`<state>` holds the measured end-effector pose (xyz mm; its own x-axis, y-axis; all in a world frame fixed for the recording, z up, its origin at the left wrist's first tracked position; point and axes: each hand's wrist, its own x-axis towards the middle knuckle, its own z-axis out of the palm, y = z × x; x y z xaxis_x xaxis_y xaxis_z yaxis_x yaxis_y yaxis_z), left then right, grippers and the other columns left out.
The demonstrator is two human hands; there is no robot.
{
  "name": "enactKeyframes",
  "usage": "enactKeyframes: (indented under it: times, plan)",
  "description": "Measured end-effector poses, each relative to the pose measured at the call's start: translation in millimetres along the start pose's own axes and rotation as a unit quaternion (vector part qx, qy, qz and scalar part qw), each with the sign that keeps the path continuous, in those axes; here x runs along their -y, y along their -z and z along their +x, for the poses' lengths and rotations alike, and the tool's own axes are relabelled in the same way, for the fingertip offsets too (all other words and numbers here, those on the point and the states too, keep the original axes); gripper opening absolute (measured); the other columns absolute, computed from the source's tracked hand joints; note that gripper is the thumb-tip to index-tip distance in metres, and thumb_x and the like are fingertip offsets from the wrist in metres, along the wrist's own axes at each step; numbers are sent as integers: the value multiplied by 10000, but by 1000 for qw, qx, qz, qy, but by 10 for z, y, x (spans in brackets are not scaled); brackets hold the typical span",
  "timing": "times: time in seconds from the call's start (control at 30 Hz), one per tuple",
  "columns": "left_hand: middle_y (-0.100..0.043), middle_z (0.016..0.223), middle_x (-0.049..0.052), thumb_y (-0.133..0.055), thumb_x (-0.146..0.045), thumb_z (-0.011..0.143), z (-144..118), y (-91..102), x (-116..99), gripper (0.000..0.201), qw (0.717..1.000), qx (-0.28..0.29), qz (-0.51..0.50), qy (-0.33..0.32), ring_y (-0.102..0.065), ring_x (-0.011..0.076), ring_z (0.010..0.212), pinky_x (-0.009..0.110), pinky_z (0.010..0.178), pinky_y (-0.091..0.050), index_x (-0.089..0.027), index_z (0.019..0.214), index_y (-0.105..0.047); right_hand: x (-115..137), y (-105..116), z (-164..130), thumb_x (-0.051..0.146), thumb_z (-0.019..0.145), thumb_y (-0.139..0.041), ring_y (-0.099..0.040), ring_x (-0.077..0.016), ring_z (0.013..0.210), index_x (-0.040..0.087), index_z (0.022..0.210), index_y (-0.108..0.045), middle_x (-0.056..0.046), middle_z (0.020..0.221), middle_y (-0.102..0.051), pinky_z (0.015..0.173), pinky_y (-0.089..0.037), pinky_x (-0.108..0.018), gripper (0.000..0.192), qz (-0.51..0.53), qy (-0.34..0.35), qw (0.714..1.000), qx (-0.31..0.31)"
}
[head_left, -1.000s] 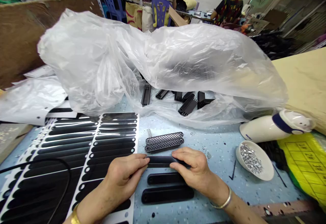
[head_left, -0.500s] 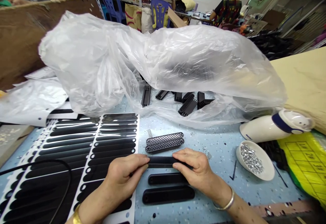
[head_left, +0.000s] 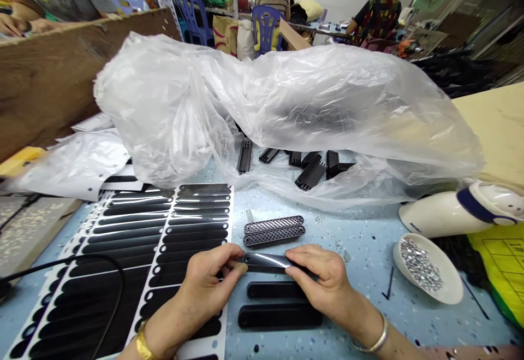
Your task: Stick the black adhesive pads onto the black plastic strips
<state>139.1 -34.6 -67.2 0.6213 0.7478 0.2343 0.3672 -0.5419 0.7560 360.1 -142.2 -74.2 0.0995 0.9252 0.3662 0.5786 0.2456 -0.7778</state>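
A slim black plastic piece with rounded ends and a glossy top (head_left: 266, 261) lies crosswise between my hands. My left hand (head_left: 213, 275) pinches its left end, beside a small hole. My right hand (head_left: 323, 272) grips the other end, thumb in front and fingers behind, hiding that end. Just below are two similar black pieces, a narrower one (head_left: 274, 290) and a wider one (head_left: 278, 317); the narrower one's right end is partly behind my right thumb. Above the held piece, two mesh-patterned black pieces (head_left: 274, 230) rest side by side.
Sheets of black stickers (head_left: 192, 223) cover the left, crossed by a black cable (head_left: 118, 294). A plastic bag (head_left: 347, 98) spreads behind, with black parts (head_left: 311, 171) at its mouth. On the right are a bowl of metal bits (head_left: 450, 289), a hex key (head_left: 389, 283) and a white bottle (head_left: 434, 212).
The held piece has tilted, so its glossy top now faces me and catches the light. Both hands keep their hold on its ends. The whole view has shifted slightly.
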Motion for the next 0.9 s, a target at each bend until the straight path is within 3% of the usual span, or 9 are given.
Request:
enactKeyframes:
  times: [0.23, 0.57, 0.73, 0.9]
  plan:
    - [-680, 724, 7, -613, -187, 808, 9, -3, -4, 163, 994, 60, -72, 62, -634, 122, 598, 200, 545, -516, -166, 946, -697, 11, -12, 4, 123, 836, -659, -702, -214, 728, 167, 992, -753, -75, 847, -757, 636, -575, -349, 188, -10, 2, 1000, 1]
    - [-549, 550, -35, -684, -341, 751, 66, -62, -22, 179, 964, 55, -153, 211, -464, 98, 476, 204, 457, -374, -163, 766, -699, -1, -23, -15, 141, 847, -644, -698, -221, 730, 166, 976, -754, -82, 850, -755, 640, -579, -360, 171, -23, 6, 1000, 2]
    - [-610, 610, 6, -660, -310, 761, 150, -44, -48, 194, 958, 62, -195, 203, -543, 135, 577, 240, 556, -437, -162, 636, -673, 6, -23, -13, 148, 852, -640, -696, -222, 729, 171, 972, -755, -80, 847, -756, 646, -579, -372, 168, -17, -2, 1000, 4]
    - [-566, 527, -16, -615, -330, 806, 193, -53, -94, 277, 959, 55, -185, 209, -528, 120, 518, 215, 514, -421, -165, 584, -623, 4, -29, -18, 147, 843, -653, -701, -217, 746, 190, 975, -757, -72, 845, -756, 664, -577, -367, 173, -7, -10, 1000, -1]
